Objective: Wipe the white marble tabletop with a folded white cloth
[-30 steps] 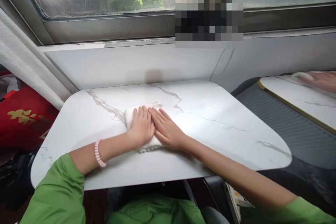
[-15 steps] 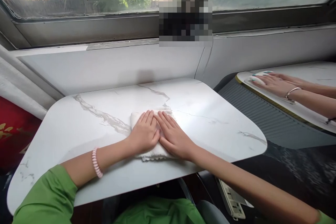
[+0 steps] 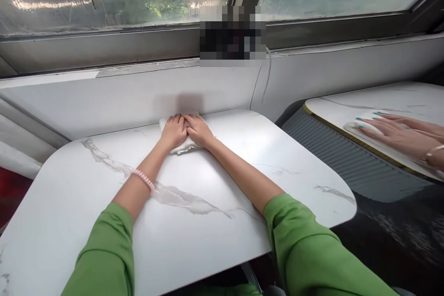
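Both my hands lie flat side by side on a folded white cloth (image 3: pixel 181 148) at the far edge of a white marble-patterned table (image 3: pixel 215 185), close to the wall under the window. My left hand (image 3: pixel 174 131) presses the cloth's left part, fingers stretched out; a pink bead bracelet (image 3: pixel 143 179) is on that wrist. My right hand (image 3: pixel 198 130) presses the right part, fingers together and flat. Green sleeves cover both my forearms nearer the camera.
A second marble table (image 3: pixel 381 101) stands at the right, where another person's hands (image 3: pixel 391 130) with teal nails press a white cloth. A grey ribbed seat back (image 3: pixel 333 157) lies between the tables. A window ledge and white wall panel run behind.
Both my hands have slid the cloth away from me, from the table's middle to its far edge by the wall. My arms are now stretched out.
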Demonstrator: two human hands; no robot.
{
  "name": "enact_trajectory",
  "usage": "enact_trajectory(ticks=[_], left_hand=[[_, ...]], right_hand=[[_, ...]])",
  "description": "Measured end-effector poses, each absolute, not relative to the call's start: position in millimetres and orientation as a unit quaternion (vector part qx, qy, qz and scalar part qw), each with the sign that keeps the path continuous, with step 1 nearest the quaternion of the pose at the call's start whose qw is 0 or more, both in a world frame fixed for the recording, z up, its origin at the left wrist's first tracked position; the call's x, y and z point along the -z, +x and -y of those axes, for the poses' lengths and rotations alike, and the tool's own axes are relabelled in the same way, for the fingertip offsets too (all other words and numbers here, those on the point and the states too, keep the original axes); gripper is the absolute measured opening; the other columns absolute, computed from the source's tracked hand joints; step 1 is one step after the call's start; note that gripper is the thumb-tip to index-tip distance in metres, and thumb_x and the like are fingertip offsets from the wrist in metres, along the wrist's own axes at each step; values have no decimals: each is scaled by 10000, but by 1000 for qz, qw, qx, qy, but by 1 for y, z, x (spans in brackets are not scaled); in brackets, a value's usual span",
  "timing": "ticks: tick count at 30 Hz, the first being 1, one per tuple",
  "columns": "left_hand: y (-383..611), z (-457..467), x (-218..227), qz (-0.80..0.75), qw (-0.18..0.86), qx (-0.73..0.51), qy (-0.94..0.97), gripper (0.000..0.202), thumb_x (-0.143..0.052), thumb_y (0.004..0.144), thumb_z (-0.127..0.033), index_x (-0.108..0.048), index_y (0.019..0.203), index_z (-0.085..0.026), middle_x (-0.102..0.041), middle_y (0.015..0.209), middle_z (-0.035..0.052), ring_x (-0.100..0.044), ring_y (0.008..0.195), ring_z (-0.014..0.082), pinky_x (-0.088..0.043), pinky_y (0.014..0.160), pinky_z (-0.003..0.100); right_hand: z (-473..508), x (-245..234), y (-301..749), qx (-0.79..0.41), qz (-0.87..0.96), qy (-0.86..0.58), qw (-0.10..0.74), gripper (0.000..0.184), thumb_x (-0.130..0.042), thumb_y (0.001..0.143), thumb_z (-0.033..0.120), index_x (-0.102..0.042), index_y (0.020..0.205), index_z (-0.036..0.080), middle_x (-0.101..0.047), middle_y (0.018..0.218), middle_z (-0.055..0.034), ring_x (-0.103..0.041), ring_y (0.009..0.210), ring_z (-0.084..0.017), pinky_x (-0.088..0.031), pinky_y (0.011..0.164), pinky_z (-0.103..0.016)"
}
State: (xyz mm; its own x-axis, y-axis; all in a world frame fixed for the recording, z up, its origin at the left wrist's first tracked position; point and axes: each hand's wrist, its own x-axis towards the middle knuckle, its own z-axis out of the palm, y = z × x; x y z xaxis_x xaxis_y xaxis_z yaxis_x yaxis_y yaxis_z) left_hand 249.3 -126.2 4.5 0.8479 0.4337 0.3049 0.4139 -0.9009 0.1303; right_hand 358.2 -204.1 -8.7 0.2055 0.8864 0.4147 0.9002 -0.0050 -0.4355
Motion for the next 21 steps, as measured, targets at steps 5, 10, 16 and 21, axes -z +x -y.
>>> enact_trajectory(ticks=[5, 10, 16, 21], left_hand=[[251, 122, -4, -216, 43, -177, 959, 336, -397, 890, -219, -532, 1174, -100, -543, 1268, 140, -485, 1168, 257, -319, 1057, 387], [248, 127, -2, -223, 26, -168, 960, 348, -358, 910, -206, -514, 1202, -98, -508, 1327, 146, -432, 1251, 247, -258, 1096, 408], [239, 149, -5, -242, 6, -149, 959, 418, -301, 933, -201, -473, 1279, -42, -451, 1392, 172, -357, 1324, 256, -207, 1125, 413], [229, 194, -5, -262, 12, -132, 956, 474, -279, 927, -194, -400, 1360, -43, -392, 1437, 179, -315, 1355, 267, -208, 1123, 460]], right_hand=[[200, 11, 363, 14, 632, -711, 307, 584, -347, 759, 171, -474, 1318, 63, -561, 1283, -143, -458, 1202, -286, -331, 1045, -454], [205, 11, 360, 14, 634, -718, 288, 572, -327, 786, 172, -461, 1332, 73, -532, 1333, -126, -439, 1233, -280, -294, 1069, -466], [224, 7, 349, 8, 636, -721, 277, 562, -322, 797, 170, -456, 1339, 100, -503, 1372, -108, -407, 1278, -261, -261, 1093, -456], [265, 3, 340, -6, 645, -727, 237, 574, -297, 827, 181, -390, 1388, 102, -432, 1434, -109, -335, 1346, -261, -239, 1107, -475]])
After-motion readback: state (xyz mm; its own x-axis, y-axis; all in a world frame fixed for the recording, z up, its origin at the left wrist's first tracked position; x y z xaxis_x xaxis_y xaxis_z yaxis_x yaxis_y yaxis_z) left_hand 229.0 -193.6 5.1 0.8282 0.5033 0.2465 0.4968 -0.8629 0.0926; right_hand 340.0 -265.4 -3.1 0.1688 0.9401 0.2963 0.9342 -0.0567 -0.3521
